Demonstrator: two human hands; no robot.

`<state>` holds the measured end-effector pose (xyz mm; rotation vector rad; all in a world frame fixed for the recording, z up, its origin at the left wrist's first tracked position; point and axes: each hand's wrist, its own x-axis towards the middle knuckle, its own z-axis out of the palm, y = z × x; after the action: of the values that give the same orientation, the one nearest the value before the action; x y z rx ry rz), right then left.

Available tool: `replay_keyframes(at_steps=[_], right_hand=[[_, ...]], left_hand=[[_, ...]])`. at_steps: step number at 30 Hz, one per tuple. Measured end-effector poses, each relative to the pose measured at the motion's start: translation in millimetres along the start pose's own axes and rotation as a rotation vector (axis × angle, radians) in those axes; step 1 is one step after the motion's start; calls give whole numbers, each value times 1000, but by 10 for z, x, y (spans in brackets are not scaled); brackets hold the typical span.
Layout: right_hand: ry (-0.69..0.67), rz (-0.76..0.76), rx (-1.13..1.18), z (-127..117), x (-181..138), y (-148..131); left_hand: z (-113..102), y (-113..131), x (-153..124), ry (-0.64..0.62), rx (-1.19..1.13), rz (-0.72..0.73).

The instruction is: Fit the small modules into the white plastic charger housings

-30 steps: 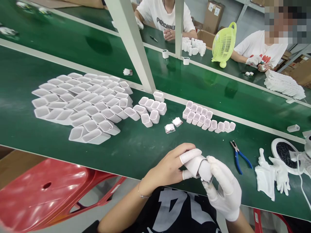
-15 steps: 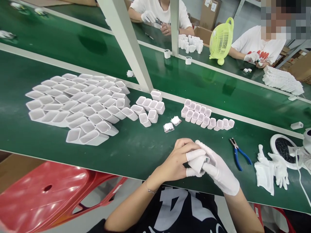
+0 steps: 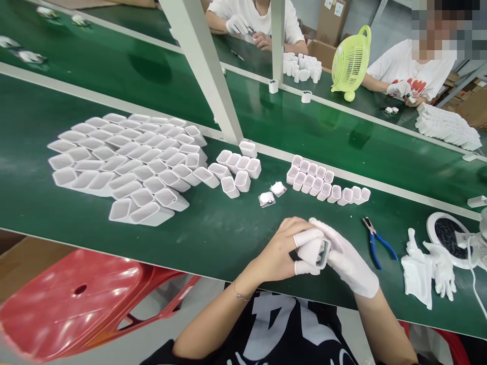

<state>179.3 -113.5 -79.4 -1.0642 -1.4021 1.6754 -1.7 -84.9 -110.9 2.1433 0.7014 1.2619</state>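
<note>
My left hand (image 3: 277, 251), with white covers on some fingertips, is closed around a small white plastic housing (image 3: 310, 252). The housing lies tilted, its open end facing right and showing a greyish, partly clear part inside. My right hand (image 3: 352, 263), in a white glove, curls against the housing's far side; some of its fingers are hidden. Beyond my hands, two small white parts on clear pieces (image 3: 267, 198) rest on the green bench. Rows of white housings (image 3: 315, 185) stand open end up behind them.
A big cluster of white housings (image 3: 125, 167) covers the bench's left. Blue-handled pliers (image 3: 375, 243), white gloves (image 3: 418, 268) and a round white stand (image 3: 431, 228) are at right. A metal post (image 3: 205, 71) rises behind. Two co-workers sit across, near a green fan (image 3: 350, 63). A red stool (image 3: 76, 299) is left.
The housing has turned so its open end shows more plainly. My right thumb has drawn back from that opening. Small items on the belt behind have shifted right.
</note>
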Motion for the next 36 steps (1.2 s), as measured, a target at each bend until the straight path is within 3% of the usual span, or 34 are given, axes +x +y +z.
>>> replay_keyframes(at_steps=[2,6,8,12,16,24,28,30,32,34,36], right_hand=[[2,-25,63,-24,-29,-4],[280,-60,-18,61,-38,7],[335,-74,30,91,1,11],[242,13,340,34,69,18],[244,134,537,-42,59,7],[274,169,590,-53,74,0],[253,99,383,-75,67,-32],[344,-15,135,-198,93,-139],[579,-188,-244,-474,198,-289],[911,-317,-774,-902,420,-419],[985,-287,-898,-1401,741,-481]], left_hand=[[28,-19,10,43,-7,-48],[101,67,70,50,192,-63],[126,153,102,29,186,-58],[118,262,110,85,104,-121],[73,241,52,88,134,-129],[94,173,-116,69,126,-175],[96,113,-208,61,153,-199],[32,67,-250,79,205,-227],[-93,-6,-299,139,306,-280],[-277,-112,-356,227,473,-343],[-495,-243,-411,306,688,-376]])
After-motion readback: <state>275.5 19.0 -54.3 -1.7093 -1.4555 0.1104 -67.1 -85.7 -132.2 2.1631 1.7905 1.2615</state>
